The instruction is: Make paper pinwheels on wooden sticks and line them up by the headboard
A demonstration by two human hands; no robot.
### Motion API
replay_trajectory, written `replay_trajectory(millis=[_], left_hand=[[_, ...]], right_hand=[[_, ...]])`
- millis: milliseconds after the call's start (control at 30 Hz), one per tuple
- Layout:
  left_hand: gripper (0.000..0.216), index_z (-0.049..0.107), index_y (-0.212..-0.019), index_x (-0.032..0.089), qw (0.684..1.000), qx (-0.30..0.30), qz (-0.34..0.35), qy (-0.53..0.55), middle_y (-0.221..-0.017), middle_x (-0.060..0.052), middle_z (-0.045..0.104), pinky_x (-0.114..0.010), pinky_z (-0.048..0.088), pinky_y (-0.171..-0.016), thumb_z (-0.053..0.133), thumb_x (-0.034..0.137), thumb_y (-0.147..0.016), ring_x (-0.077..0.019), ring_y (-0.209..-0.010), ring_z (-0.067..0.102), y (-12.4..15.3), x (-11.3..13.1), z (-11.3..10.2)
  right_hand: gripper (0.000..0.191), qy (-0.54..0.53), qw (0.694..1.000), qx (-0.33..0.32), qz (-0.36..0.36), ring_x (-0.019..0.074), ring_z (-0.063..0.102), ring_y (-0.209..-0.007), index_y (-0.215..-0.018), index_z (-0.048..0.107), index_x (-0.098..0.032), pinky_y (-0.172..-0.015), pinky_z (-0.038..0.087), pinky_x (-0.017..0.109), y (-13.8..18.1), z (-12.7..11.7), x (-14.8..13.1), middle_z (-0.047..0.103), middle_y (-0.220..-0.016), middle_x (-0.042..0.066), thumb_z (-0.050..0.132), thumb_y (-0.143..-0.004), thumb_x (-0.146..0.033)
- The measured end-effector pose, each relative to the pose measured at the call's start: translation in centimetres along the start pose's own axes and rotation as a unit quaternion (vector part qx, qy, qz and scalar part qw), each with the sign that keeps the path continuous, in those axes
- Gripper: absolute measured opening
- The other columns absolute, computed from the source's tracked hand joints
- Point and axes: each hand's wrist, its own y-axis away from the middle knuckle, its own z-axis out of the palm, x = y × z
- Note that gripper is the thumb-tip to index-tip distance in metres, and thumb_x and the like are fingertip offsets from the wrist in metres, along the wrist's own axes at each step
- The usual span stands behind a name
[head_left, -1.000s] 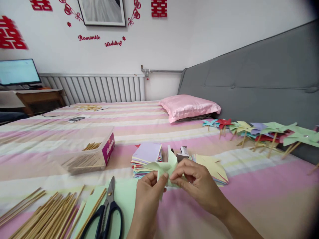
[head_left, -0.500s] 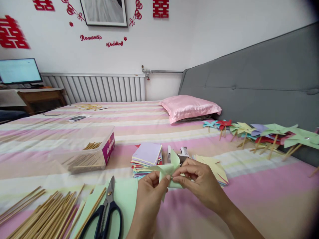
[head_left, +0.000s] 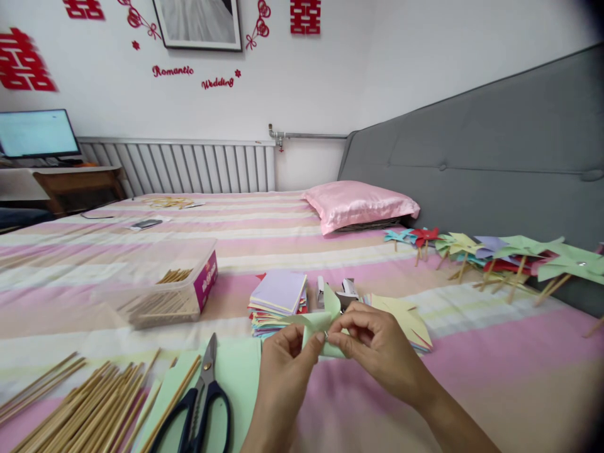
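Observation:
Both hands meet over the bed at the middle of a light green paper pinwheel. My left hand pinches its centre from the left, fingers closed on the folded paper. My right hand pinches the same centre from the right with thumb and forefinger. Just behind the hands lies a stack of coloured paper squares topped by a lilac sheet, a stapler, and a pile of cut yellow sheets. Black-handled scissors rest on a green sheet to the left of my left wrist.
Several wooden sticks lie loose at the lower left. A clear box holds more sticks. Finished pinwheels lie in a row along the grey headboard at right. A pink pillow sits behind; a monitor stands far left.
The hands and the green pinwheel have stayed in place. My right fingers have shifted slightly at its centre.

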Motion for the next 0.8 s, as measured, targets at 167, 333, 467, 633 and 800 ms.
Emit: replay_trajectory(millis=[167,333,467,633,800], left_hand=[[0.030,0.053,-0.052,0.014,1.000,0.002,-0.018,0.000,-0.047,0.006,0.045,-0.019,0.029,-0.048,0.068,0.039,-0.059,-0.0070,-0.048,0.036,-0.4,-0.7,-0.2],[0.028,0.062,-0.062,0.013,0.999,-0.019,-0.041,0.025,-0.058,0.000,0.058,-0.020,0.035,-0.052,0.069,0.040,-0.058,-0.0082,-0.052,0.043,-0.4,-0.7,-0.3],[0.028,0.062,-0.066,0.013,0.998,-0.033,-0.036,0.025,-0.060,-0.001,0.058,-0.020,0.036,-0.053,0.068,0.040,-0.061,-0.0098,-0.057,0.045,-0.3,-0.7,-0.3],[0.028,0.061,-0.065,0.012,0.999,-0.025,-0.029,0.001,-0.057,0.001,0.055,-0.020,0.034,-0.052,0.067,0.039,-0.062,-0.0081,-0.053,0.041,-0.5,-0.9,-0.4],[0.027,0.058,-0.061,0.013,1.000,-0.025,-0.019,0.000,-0.054,0.003,0.051,-0.019,0.033,-0.050,0.067,0.039,-0.063,-0.0073,-0.051,0.038,-0.6,-1.2,-0.4]], right_hand=[[0.010,-0.016,1.000,-0.006,0.008,0.0106,0.042,-0.058,-0.069,0.066,-0.020,-0.051,0.034,0.022,0.0,0.0,0.1,0.045,-0.064,-0.002,0.060,-0.075,-0.025],[0.013,-0.021,0.999,-0.027,0.020,0.0106,0.043,-0.058,-0.069,0.066,-0.020,-0.051,0.035,0.022,0.1,-0.2,0.1,0.046,-0.066,-0.002,0.059,-0.076,-0.028],[0.013,-0.033,0.999,-0.022,0.027,0.0105,0.043,-0.058,-0.069,0.066,-0.020,-0.051,0.035,0.022,0.0,-0.2,0.1,0.046,-0.066,-0.002,0.060,-0.076,-0.029],[0.012,-0.037,0.999,-0.019,0.031,0.0099,0.041,-0.056,-0.068,0.066,-0.019,-0.050,0.033,0.022,-0.1,-0.1,0.3,0.045,-0.065,-0.002,0.060,-0.075,-0.028],[0.014,-0.045,0.998,-0.020,0.030,0.0100,0.041,-0.056,-0.069,0.066,-0.019,-0.050,0.033,0.022,-0.1,0.0,0.4,0.043,-0.064,-0.003,0.060,-0.076,-0.030]])
